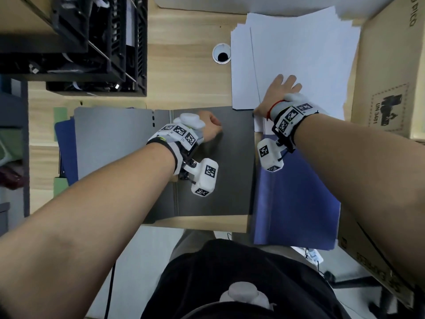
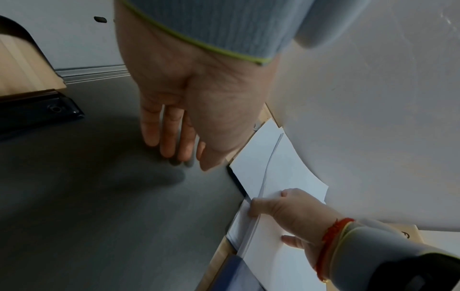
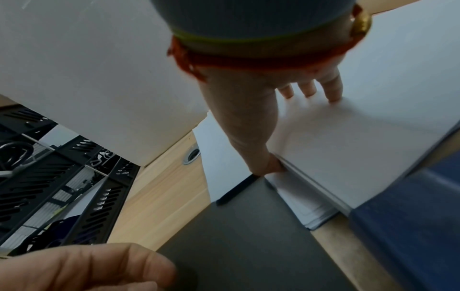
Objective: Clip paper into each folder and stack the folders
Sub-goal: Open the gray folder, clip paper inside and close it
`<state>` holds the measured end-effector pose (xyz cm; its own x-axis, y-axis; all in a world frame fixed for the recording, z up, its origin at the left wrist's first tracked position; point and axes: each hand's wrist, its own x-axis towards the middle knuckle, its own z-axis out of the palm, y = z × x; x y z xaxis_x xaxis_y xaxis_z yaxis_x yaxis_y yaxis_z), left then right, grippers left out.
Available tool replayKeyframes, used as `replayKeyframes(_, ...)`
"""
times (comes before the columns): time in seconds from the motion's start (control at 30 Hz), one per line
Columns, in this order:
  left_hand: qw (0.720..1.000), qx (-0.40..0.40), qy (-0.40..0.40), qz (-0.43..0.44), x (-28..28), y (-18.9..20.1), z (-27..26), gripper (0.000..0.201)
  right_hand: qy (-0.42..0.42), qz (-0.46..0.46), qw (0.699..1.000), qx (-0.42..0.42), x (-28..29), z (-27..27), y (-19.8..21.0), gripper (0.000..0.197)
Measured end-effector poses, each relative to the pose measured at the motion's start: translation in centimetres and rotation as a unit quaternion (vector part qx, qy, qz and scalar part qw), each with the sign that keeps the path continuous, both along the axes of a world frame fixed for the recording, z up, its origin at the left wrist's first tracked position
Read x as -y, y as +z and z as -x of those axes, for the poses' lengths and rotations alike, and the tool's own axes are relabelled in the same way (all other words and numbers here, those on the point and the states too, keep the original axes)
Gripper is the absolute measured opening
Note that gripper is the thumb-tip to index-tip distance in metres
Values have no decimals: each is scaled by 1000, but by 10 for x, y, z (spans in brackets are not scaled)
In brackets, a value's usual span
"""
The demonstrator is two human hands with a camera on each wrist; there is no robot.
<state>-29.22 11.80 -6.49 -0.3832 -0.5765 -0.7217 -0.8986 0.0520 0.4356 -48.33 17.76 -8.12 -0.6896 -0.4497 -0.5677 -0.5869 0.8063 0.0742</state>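
An open grey folder (image 1: 230, 169) lies flat at the desk's front edge. My left hand (image 1: 217, 126) rests on its dark right half, fingers (image 2: 171, 141) straight and tips touching the surface. The folder's black clip (image 2: 37, 116) sits at the spine, behind that hand. A stack of white paper (image 1: 299, 54) lies beyond the folder's far right corner. My right hand (image 1: 276, 95) is on that stack: its thumb (image 3: 263, 163) hooks under the near edge of a thin sheaf while its fingers (image 3: 308, 90) lie on top, so the sheaf is lifted slightly.
Blue folders (image 1: 294, 203) lie stacked right of the open one, and blue and green ones (image 1: 64, 146) stick out beneath its left half. Black mesh trays (image 1: 92, 42) stand at the far left. A cardboard box (image 1: 391, 77) walls the right side. A cable hole (image 1: 222, 54) is beside the paper.
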Motion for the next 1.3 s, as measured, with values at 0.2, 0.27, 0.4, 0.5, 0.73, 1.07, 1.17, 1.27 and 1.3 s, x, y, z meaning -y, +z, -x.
replayKeyframes(0.2,1000,-5,-9,-8,7,1,-5,17,-14,31,999,-16,2,3,-1,45)
replayKeyframes(0.27,1000,-6,-9,-5,9,3,-8,14,-7,29,1000,-3,1,11,2,37)
replayKeyframes(0.4,1000,-13,-15,-6,12,12,-12,17,-25,41,998,36,0,23,25,26)
replayKeyframes(0.5,1000,-25,-4,-9,16,22,-11,15,-50,86,995,-16,-3,23,49,26)
replayKeyframes(0.73,995,-93,33,-28,27,66,-11,22,-24,187,977,-101,-7,10,130,29)
replayKeyframes(1.07,934,-207,230,-180,28,105,-46,84,-147,461,853,195,-17,-53,178,14)
replayKeyframes(1.17,872,-278,307,-260,31,109,-63,38,-200,474,806,293,-35,-71,158,18)
replayKeyframes(1.27,876,-306,324,-183,39,94,-82,43,-221,445,805,323,-50,-77,132,30)
replayKeyframes(1.3,890,-299,313,-147,40,93,-85,47,-224,432,810,328,-54,-77,126,31)
